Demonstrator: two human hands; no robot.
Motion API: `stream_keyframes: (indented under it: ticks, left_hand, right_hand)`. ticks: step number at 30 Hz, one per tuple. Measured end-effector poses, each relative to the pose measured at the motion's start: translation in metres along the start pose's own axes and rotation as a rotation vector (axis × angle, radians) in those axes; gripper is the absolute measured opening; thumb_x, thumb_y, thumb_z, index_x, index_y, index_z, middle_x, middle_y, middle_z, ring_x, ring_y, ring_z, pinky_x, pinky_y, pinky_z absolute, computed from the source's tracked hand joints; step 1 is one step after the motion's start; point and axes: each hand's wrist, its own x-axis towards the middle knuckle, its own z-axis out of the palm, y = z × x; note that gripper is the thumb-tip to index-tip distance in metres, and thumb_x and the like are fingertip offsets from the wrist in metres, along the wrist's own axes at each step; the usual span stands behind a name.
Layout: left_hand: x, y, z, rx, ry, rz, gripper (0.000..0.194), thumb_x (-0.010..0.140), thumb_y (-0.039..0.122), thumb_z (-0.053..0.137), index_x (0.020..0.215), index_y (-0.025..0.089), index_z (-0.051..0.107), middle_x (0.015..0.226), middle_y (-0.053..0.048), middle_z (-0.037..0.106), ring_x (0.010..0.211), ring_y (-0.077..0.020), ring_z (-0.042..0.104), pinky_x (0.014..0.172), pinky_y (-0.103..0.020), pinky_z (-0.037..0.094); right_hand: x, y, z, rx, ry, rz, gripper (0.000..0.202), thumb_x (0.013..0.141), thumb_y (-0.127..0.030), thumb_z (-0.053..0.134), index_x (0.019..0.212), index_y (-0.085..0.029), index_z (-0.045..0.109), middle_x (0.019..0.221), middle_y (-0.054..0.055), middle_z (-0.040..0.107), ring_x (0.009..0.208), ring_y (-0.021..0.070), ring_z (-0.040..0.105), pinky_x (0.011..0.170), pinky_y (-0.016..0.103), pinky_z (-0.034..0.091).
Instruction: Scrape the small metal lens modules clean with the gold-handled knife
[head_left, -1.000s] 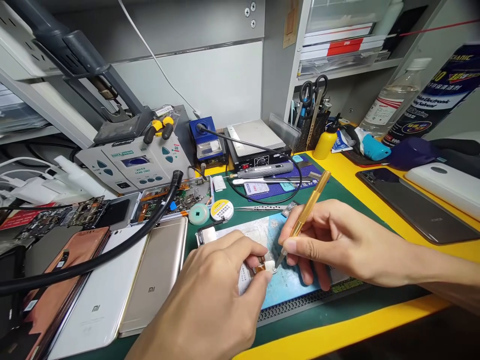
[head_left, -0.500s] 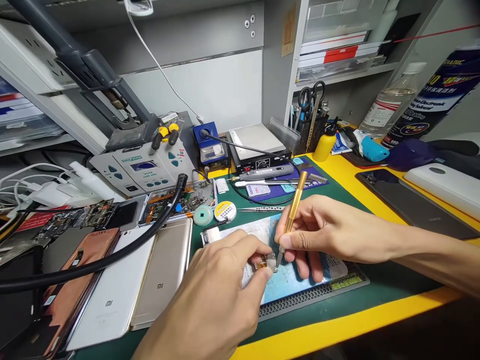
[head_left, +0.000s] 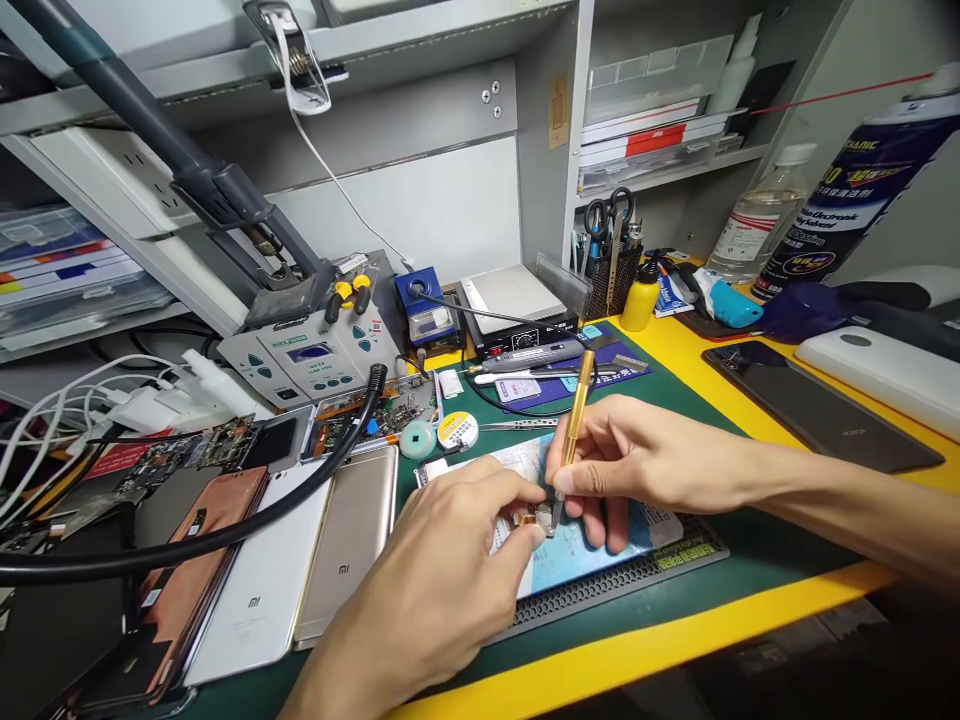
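Observation:
Pinched between the thumb and fingers of my left hand (head_left: 450, 550) is a small electronic part (head_left: 541, 516) with a silvery metal face and an orange-brown flex strip. My right hand (head_left: 622, 465) grips a gold-handled craft knife (head_left: 577, 420) like a pen, its handle leaning up and away. The blade tip meets or nearly meets the right edge of the part; exact contact cannot be made out. Beneath both hands lies a light blue flat sheet (head_left: 592, 568), resting on a grey perforated pad (head_left: 622, 592). My fingers partly cover the part.
Several phones, including a white one (head_left: 259, 580) and a gold one (head_left: 352, 540), lie to the left under a black hose (head_left: 247, 540). Behind are tweezers (head_left: 517, 425), a solder-type tin (head_left: 457, 430) and a rework station (head_left: 315, 355). A dark phone (head_left: 817, 405) lies right.
The camera view has tilted up and shifted, so the bench things sit further right on the left side. Both hands keep their grips, and the knife tip stays at the part's right edge.

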Motion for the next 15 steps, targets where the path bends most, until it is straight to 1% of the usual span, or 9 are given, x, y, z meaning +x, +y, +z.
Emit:
stream_keyframes:
  ticks: [4,9,11,15]
  left_hand:
    - [0.0008,-0.0001,-0.0003,-0.011,-0.017,0.051,0.027,0.095,0.02,0.058,0.112,0.034,0.072,0.102,0.003,0.067,0.095,-0.0171,0.058,0.083,-0.032,0.038]
    - [0.0019,-0.0005,-0.0025,-0.014,-0.044,0.068,0.027,0.096,0.02,0.058,0.114,0.034,0.073,0.1,0.003,0.066,0.093,-0.0158,0.057,0.08,-0.031,0.038]
    - [0.0016,-0.0015,-0.0023,-0.014,-0.039,0.065,0.027,0.096,0.02,0.058,0.115,0.033,0.072,0.099,0.003,0.066,0.092,-0.0156,0.057,0.079,-0.03,0.038]
    - [-0.0017,-0.004,0.0007,-0.013,0.007,0.065,0.027,0.094,0.021,0.059,0.114,0.032,0.072,0.098,0.002,0.066,0.086,-0.015,0.057,0.076,-0.03,0.039]
  right_hand:
    - [0.0,0.0006,0.002,-0.017,0.011,-0.002,0.033,0.086,-0.043,0.077,0.09,-0.015,0.061,0.079,0.001,0.065,0.065,0.0155,0.069,0.056,0.026,0.059]
    - [-0.0007,0.0012,0.0039,-0.024,0.024,0.001,0.033,0.086,-0.044,0.077,0.089,-0.015,0.061,0.079,0.001,0.065,0.063,0.0145,0.068,0.055,0.024,0.058]
    - [-0.0018,0.0015,0.0037,-0.022,0.024,0.0,0.033,0.086,-0.043,0.076,0.089,-0.014,0.062,0.079,0.001,0.066,0.063,0.0142,0.069,0.055,0.024,0.059]
    - [-0.0039,0.0012,0.0034,-0.013,0.029,0.011,0.033,0.086,-0.043,0.077,0.091,-0.014,0.062,0.082,0.003,0.068,0.064,0.0148,0.069,0.055,0.023,0.059]
